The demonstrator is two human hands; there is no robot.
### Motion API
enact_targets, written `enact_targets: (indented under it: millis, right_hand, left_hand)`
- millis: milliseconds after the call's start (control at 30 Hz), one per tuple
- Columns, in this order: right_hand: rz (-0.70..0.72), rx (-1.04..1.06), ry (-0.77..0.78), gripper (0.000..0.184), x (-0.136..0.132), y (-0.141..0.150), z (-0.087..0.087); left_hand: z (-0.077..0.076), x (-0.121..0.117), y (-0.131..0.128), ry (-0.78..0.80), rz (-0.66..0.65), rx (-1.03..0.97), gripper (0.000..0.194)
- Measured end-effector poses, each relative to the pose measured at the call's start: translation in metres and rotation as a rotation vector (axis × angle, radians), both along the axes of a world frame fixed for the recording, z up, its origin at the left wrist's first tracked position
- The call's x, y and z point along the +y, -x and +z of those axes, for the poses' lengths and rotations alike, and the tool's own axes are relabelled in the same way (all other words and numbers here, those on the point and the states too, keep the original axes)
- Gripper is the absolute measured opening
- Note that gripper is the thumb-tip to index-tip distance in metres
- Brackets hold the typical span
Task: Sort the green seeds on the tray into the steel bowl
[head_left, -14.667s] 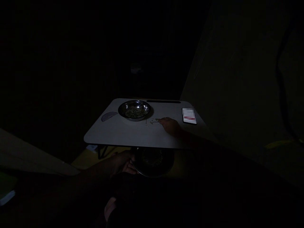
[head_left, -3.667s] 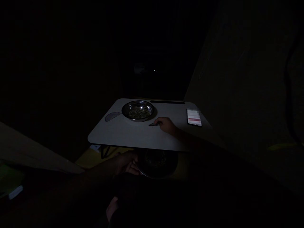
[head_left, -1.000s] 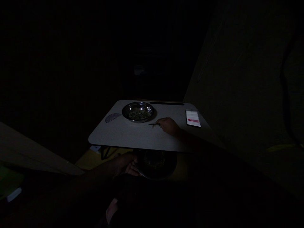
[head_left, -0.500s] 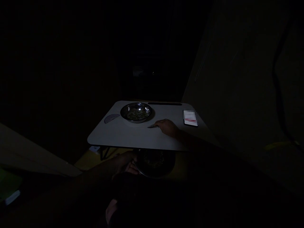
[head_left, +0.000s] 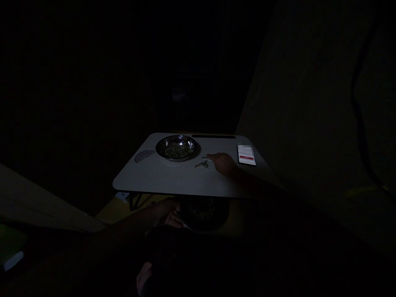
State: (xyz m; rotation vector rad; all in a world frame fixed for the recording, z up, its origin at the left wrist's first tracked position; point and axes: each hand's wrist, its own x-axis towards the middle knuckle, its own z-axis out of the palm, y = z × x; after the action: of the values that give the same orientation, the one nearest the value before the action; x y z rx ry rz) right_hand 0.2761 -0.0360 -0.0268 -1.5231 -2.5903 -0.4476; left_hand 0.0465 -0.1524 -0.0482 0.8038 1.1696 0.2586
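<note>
Below the table's front edge, my left hand (head_left: pixel 167 210) grips the rim of a dark metal bowl (head_left: pixel 221 220), which has a few bits of the same pale and green stuff inside. My right hand (head_left: pixel 224 163) is closed over the white tabletop, around a small spoon (head_left: pixel 205 158) whose pale tip pokes out to the left. Just under that tip lies a small heap of pale and green bits (head_left: pixel 201 165). Left of it stands a shiny steel bowl (head_left: pixel 176 159) with more of these bits. Dim light hides the finer detail of the fingers.
A white folding table (head_left: pixel 161 179) has a dark slot (head_left: pixel 213 136) along its far edge. A lit phone (head_left: pixel 246 156) lies at the right, and a half-round protractor (head_left: pixel 144 156) at the left. A wall (head_left: pixel 293 123) rises on the right.
My right hand has lifted the spoon slightly up and to the right. A small heap of bits now lies on the tabletop where the spoon was. The left hand keeps its hold.
</note>
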Motion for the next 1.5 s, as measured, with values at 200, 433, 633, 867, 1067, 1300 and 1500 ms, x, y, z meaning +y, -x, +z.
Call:
enact_targets:
  millis: [200, 433, 633, 867, 1067, 1300, 1500]
  right_hand:
    - [-0.059, -0.03, -0.008, 0.046, 0.0, -0.005, -0.004]
    - [-0.136, -0.001, 0.047, 0.034, -0.004, 0.007, -0.004]
    - [-0.061, 0.005, 0.058, 0.031, -0.011, 0.013, -0.005]
    - [-0.031, 0.012, 0.064, 0.035, -0.015, 0.022, -0.009]
    - [-0.087, 0.035, 0.082, 0.03, -0.012, 0.016, -0.009]
    - [-0.161, 0.098, 0.094, 0.032, -0.011, -0.005, -0.006]
    - [-0.173, 0.133, 0.087, 0.03, -0.016, -0.02, -0.007]
  left_hand:
    - [-0.001, 0.001, 0.0, 0.005, 0.02, 0.01, 0.012]
    - [-0.001, -0.001, 0.001, -0.028, -0.001, 0.009, 0.013]
    - [0.0, -0.001, 0.001, -0.008, 0.0, 0.017, 0.013]
    - [-0.002, 0.0, 0.002, -0.015, -0.004, -0.017, 0.014]
    - [-0.002, 0.0, 0.002, -0.018, 0.002, 0.01, 0.015]
    - [0.002, -0.001, 0.002, -0.015, 0.012, 0.014, 0.014]
    - [0.001, 0.0, 0.0, -0.014, 0.022, 0.019, 0.013]
